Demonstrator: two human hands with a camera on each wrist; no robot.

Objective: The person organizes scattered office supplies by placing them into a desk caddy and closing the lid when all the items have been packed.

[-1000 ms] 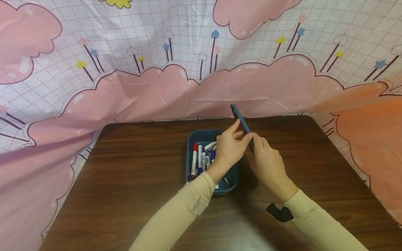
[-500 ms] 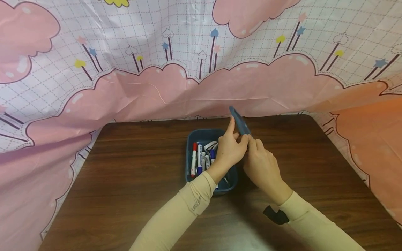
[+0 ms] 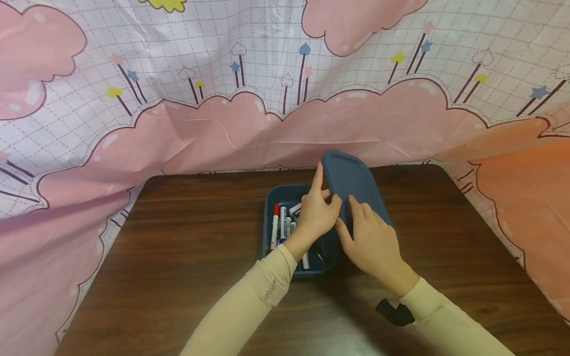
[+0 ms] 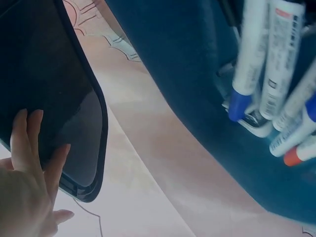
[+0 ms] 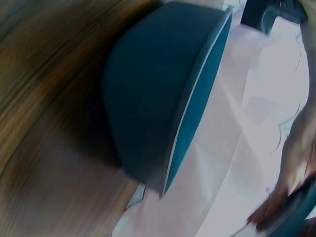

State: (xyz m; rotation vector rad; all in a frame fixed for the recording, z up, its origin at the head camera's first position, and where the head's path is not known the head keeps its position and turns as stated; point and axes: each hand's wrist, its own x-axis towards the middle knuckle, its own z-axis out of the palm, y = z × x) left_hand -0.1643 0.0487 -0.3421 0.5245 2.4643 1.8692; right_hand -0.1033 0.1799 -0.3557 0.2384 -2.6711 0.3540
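Note:
A dark blue lid [image 3: 356, 185] is held tilted above the right side of a matching blue box [image 3: 267, 217], its broad face turned toward the head camera. My left hand [image 3: 315, 210] holds the lid's left edge, index finger stretched along it and thumb near the lower part. Fingertips touch the lid's dark rimmed side [image 4: 59, 94] in the left wrist view. My right hand [image 3: 373, 240] holds the near end, fingers over the broad face and thumb at the corner. Inside the box lie a red-capped marker [image 3: 274, 227] and a blue-capped marker [image 4: 252, 54], partly hidden by my left hand.
The box stands on a dark wooden table [image 3: 191, 257]. More pens and a white object [image 3: 295, 209] lie inside it. A patterned pink and white curtain [image 3: 276, 133] hangs behind the table. A black wrist mount [image 3: 395, 312] hangs beneath the right sleeve.
The lid has turned from nearly edge-on to showing its broad face. My right hand's fingers have spread onto that face, and my left hand has shifted slightly left.

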